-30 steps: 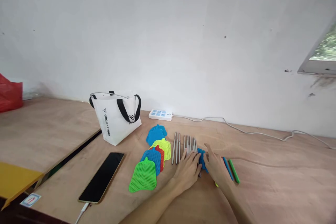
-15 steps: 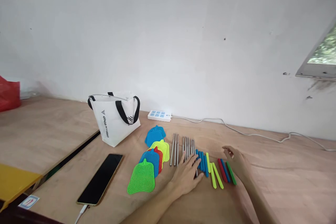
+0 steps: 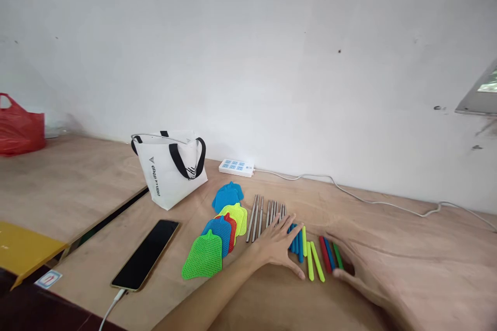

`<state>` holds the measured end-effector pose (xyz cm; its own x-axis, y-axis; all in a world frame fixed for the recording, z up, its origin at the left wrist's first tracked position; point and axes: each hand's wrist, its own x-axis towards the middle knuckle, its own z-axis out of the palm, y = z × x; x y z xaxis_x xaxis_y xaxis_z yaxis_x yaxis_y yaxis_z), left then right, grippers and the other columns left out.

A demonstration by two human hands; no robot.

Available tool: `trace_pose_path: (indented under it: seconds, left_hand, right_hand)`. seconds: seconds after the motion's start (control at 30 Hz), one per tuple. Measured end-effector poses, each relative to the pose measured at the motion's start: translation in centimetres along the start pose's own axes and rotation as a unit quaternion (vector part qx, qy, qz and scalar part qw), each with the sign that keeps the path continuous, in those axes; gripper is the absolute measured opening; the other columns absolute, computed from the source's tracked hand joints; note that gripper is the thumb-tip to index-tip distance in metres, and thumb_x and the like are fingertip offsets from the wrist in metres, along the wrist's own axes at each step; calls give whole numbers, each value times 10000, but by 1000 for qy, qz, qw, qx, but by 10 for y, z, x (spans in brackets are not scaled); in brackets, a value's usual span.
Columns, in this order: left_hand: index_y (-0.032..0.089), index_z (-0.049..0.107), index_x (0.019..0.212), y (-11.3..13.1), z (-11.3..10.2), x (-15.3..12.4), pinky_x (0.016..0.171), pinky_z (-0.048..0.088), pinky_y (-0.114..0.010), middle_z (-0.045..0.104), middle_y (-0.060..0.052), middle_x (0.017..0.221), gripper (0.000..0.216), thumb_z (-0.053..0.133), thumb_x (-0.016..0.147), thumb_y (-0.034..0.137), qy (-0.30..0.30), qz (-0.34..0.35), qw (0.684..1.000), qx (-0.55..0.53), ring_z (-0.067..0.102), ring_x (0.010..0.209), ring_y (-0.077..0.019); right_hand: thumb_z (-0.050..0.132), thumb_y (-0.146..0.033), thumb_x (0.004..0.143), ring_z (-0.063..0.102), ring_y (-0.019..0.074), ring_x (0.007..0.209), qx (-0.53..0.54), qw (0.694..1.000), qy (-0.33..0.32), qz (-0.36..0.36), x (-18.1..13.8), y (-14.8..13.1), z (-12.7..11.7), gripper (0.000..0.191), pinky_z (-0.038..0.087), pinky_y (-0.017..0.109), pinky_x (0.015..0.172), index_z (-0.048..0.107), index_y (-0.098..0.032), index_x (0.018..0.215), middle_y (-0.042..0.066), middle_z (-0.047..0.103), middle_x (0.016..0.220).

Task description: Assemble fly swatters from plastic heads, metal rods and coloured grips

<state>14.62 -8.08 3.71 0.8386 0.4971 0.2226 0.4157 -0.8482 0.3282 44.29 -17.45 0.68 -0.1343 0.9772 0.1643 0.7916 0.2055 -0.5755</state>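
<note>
Black lettering runs up the side of a white bag on my counter; the word "STUDIO" can be read, though the word beside it is too blurred to make out. An angular black mark sits by the lettering, and a second shows near the black handles. Behind, against the wall, a power strip carries blue-printed sockets, the print too small to read. A sticker at the counter's near left edge shows a red sign framed in blue.

My left grip is spread wide, palm down, its fingers over the lower ends of a row of metal rods and reaching the blue sticks; whether it presses on them, I cannot tell. Three more rods lie just to the left.

My right grip stands wide, thumb and fingers curved about the green stick at the row's end, contact unclear. Beside that stick lie a slim blue one and a red stick; three yellow sticks lie between my two grips.

Overlapping swatter heads in green, blue, red and yellow fan out left of the rods, near a dark-screened phone plugged into a white cable.
</note>
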Motion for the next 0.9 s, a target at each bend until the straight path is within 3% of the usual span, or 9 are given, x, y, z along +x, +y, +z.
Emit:
trace_pose_path:
  seconds: [0.13,0.23,0.37,0.5,0.6,0.73,0.8,0.9]
  left_hand:
    - [160,173,1620,1,7,12,1236,138,-558,135,-191,1674,1214,621,721,841,-35,30,999,4,137,1544,-383]
    - [152,274,1592,6,15,19,1231,142,-568,254,-202,1645,1104,574,773,828,-56,17,998,4,224,1525,-382]
    - [183,375,1548,9,20,21,1231,163,-551,360,-180,1606,964,527,828,806,-41,-1,999,10,282,1508,-350]
    - [168,361,1547,15,23,12,1247,141,-524,360,-170,1608,823,472,934,706,-3,-3,1000,25,270,1517,-307]
    - [160,369,1534,26,28,0,1248,183,-497,369,-153,1604,716,442,992,622,48,-7,998,38,279,1512,-293]
    - [197,521,1384,43,34,-16,1163,352,-473,513,-125,1467,483,530,992,480,95,-56,992,53,465,1362,-299]
    - [197,588,1256,49,33,-19,1077,428,-475,599,-111,1304,357,573,970,410,95,-86,990,60,549,1225,-298]
    - [196,617,1142,53,31,-20,1031,443,-484,625,-85,1162,252,584,959,367,89,-93,990,54,578,1121,-279]
  right_hand:
    - [763,-731,661,319,401,1483,-71,993,-55,-75,-3,-7,8,955,160,618,1230,509,-316,1484,113,411,1588]
    - [735,-700,725,311,375,1492,-98,988,-51,-105,7,-15,12,906,121,618,1236,477,-316,1504,111,406,1592]
    - [667,-635,828,336,324,1488,-99,988,-47,-112,18,-18,16,802,158,568,1247,441,-310,1525,102,417,1590]
    - [644,-637,835,355,330,1474,-93,993,26,-68,18,-7,25,761,215,554,1237,493,-270,1485,121,461,1555]
    - [505,-624,915,452,307,1407,-56,991,117,-21,12,2,31,641,334,521,1184,519,-245,1432,129,525,1485]
    - [389,-594,951,688,267,1000,-36,968,227,98,0,5,38,532,558,427,880,585,-230,1285,114,687,1147]
    - [415,-606,923,686,249,778,-60,952,263,148,-5,4,42,534,564,398,729,613,-221,1236,83,702,949]
    - [396,-578,913,657,228,680,-84,942,280,164,-7,1,48,523,545,375,672,651,-226,1203,57,676,841]
